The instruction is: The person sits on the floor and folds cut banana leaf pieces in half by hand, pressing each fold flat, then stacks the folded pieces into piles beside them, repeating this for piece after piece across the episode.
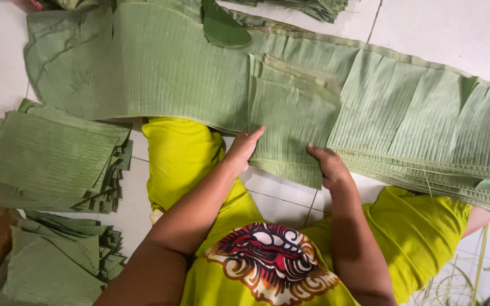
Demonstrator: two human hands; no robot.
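Note:
A long green banana leaf [188, 73] lies spread across the white tiled floor in front of me, layered over more leaf strips. My left hand [241, 148] rests flat on the near edge of a torn leaf section [290, 130], fingers together and pointing up. My right hand [327, 165] grips the same section's lower right edge, thumb on top. I sit in yellow clothes, knees spread under the leaf.
A stack of cut leaf squares [52, 156] sits on the floor at the left, with a second stack [58, 258] below it. More leaf piles [313, 7] lie at the top. Thin leaf ribs [477, 272] lie at the lower right.

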